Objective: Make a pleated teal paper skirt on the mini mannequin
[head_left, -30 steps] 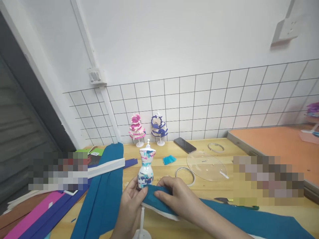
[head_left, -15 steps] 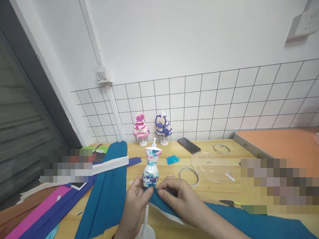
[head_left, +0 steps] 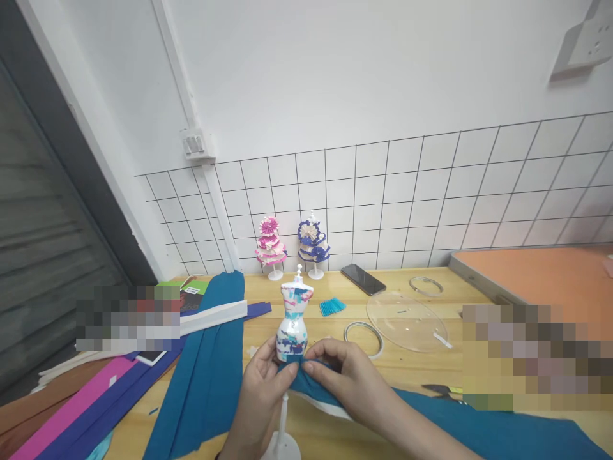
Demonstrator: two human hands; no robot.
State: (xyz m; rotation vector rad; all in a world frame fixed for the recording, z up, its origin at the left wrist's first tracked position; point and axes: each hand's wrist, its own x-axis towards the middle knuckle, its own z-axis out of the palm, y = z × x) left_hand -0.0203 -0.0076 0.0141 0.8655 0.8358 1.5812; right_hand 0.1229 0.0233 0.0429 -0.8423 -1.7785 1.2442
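Observation:
A small white mannequin (head_left: 292,326) with blue, pink and teal patches stands upright on a white stand in front of me. My left hand (head_left: 265,383) is closed at its lower left side, the thumb pressing teal paper against the bottom edge. Pinched in my right hand (head_left: 340,377), just to the right, is the gathered top edge of the teal strip (head_left: 309,383). This strip has a white lower edge. Behind my right forearm, a long teal piece (head_left: 479,421) runs to the right.
Two decorated mannequins, pink (head_left: 271,246) and purple (head_left: 313,246), stand by the wall. A phone (head_left: 364,280), pleated blue paper (head_left: 332,307), tape roll (head_left: 364,340), clear disc (head_left: 407,322) and scissors (head_left: 443,391) lie rightward. Coloured sheets (head_left: 201,370) cover the left.
The mannequin has shifted slightly right and tilts a little differently. Both hands have moved slightly with it, and the teal paper at its base is bunched a bit more.

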